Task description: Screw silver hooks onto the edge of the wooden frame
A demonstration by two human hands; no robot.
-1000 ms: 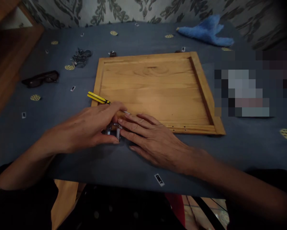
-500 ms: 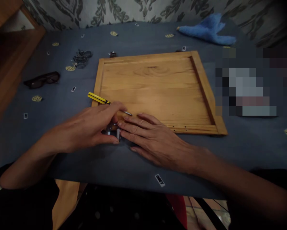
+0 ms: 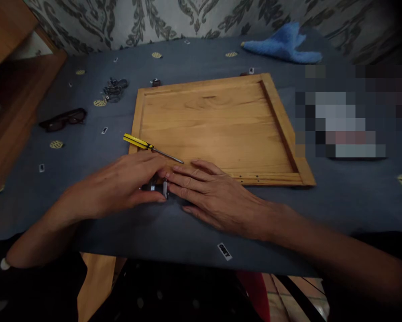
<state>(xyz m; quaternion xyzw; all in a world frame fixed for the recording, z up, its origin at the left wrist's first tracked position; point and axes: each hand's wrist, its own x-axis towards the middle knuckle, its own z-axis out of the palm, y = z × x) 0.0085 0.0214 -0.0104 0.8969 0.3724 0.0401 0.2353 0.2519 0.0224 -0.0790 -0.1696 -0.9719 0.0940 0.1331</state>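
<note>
A framed wooden panel [image 3: 207, 129] lies flat before me, its near edge towards me. At the near left of that edge, my left hand [image 3: 120, 181] grips a small metal hinge [image 3: 153, 187] between thumb and fingers; much of the hinge is hidden. My right hand [image 3: 214, 192] lies flat with fingers extended across the near edge, its fingertips beside the hinge and close to my left fingers. Just beyond my left hand, a yellow-and-black screwdriver [image 3: 138, 141] rests on the panel, shaft pointing right, held by neither hand. Small screw holes show in the near frame strip.
Sunglasses [image 3: 65, 119] and a tangle of dark metal pieces [image 3: 114, 89] lie on the blue-grey tablecloth [image 3: 96, 156] to the left. Behind the panel, at right, is a blue cloth [image 3: 283, 44]. A wooden cabinet [image 3: 19, 103] borders the left side. A blurred-out patch covers the right.
My left fingers have dropped lower towards the hinge, uncovering the screwdriver's shaft. My right hand stays almost in place. The view has shifted slightly.
</note>
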